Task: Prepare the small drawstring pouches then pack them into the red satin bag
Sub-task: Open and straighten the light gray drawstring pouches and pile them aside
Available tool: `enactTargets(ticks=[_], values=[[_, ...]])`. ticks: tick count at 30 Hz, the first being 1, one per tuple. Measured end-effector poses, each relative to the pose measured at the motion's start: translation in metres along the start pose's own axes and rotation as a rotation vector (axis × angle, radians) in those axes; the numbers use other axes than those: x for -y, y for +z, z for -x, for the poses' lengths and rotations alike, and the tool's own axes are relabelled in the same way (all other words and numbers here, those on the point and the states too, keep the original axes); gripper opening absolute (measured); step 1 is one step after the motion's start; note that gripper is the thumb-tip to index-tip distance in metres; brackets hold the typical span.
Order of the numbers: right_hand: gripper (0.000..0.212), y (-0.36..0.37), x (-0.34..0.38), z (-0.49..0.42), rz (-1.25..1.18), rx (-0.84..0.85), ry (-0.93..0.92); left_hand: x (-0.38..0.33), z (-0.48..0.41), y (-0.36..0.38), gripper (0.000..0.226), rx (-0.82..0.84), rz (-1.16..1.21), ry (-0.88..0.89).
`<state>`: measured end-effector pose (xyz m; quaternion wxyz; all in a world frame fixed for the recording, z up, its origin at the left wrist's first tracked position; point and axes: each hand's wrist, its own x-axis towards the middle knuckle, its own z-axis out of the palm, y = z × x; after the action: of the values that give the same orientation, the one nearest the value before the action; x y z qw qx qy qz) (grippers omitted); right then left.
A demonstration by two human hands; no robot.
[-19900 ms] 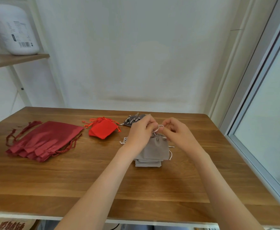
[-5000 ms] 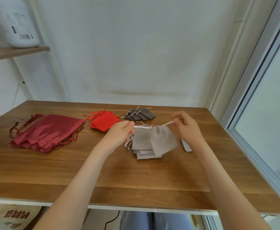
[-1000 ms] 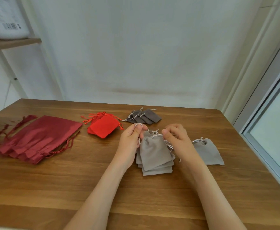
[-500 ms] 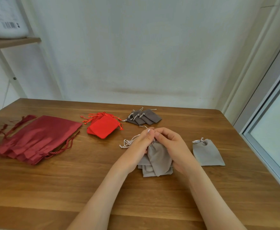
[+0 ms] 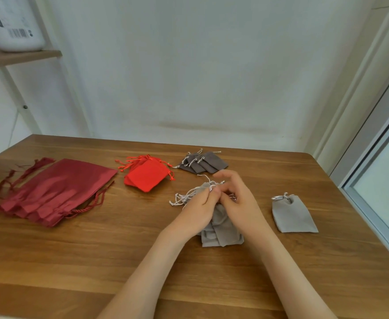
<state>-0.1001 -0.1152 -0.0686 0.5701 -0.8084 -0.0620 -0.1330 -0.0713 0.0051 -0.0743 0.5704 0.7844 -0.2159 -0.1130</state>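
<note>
I see a wooden table (image 5: 73, 261) with a rounded far right corner, set against a plain white wall (image 5: 200, 65). Along its right edge, a grey-framed window (image 5: 373, 146) gives soft daylight. At upper left, a wooden shelf (image 5: 20, 57) on a slanted white post carries a white barcoded container (image 5: 11, 21).

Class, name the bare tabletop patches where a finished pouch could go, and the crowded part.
Free: near table between red satin bags and left hand; far right corner behind the lone grey pouch. Crowded: the grey pile under it and the right hand, with red pouches and dark grey pouches behind.
</note>
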Motion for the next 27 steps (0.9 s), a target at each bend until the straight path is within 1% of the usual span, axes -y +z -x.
enactTargets(ticks=[3, 7, 11, 15, 19, 22, 23, 26, 27], values=[[0.034, -0.001, 0.000, -0.002, 0.053, 0.019, -0.012, -0.001, 0.000, -0.001, 0.036, -0.035, 0.000, -0.045], [0.024, -0.005, 0.002, -0.001, -0.028, -0.021, -0.002, -0.005, 0.003, -0.001, 0.036, -0.036, 0.015, -0.008], [0.012, -0.005, 0.002, -0.001, -0.119, -0.092, 0.081, -0.006, 0.003, -0.001, 0.038, -0.029, 0.104, 0.012], [0.015, -0.003, 0.000, -0.002, -0.131, -0.128, 0.123, -0.002, -0.002, 0.000, 0.036, -0.080, 0.137, -0.025], [0.022, -0.002, 0.001, -0.001, -0.054, -0.113, 0.087, 0.000, -0.003, 0.000, 0.035, -0.116, 0.187, -0.012], [0.019, -0.003, 0.005, -0.001, -0.009, -0.110, 0.056, 0.006, -0.006, -0.001, 0.029, -0.161, 0.209, -0.012], [0.017, -0.003, 0.005, -0.001, -0.004, -0.109, 0.065, 0.007, -0.006, -0.001, 0.027, -0.176, 0.207, -0.007], [0.023, -0.005, 0.004, -0.002, 0.020, -0.099, 0.121, 0.006, -0.006, -0.001, 0.023, -0.212, 0.229, 0.028], [0.020, -0.007, 0.003, -0.003, 0.053, -0.087, 0.137, 0.005, -0.006, -0.001, 0.022, -0.220, 0.234, 0.041]])
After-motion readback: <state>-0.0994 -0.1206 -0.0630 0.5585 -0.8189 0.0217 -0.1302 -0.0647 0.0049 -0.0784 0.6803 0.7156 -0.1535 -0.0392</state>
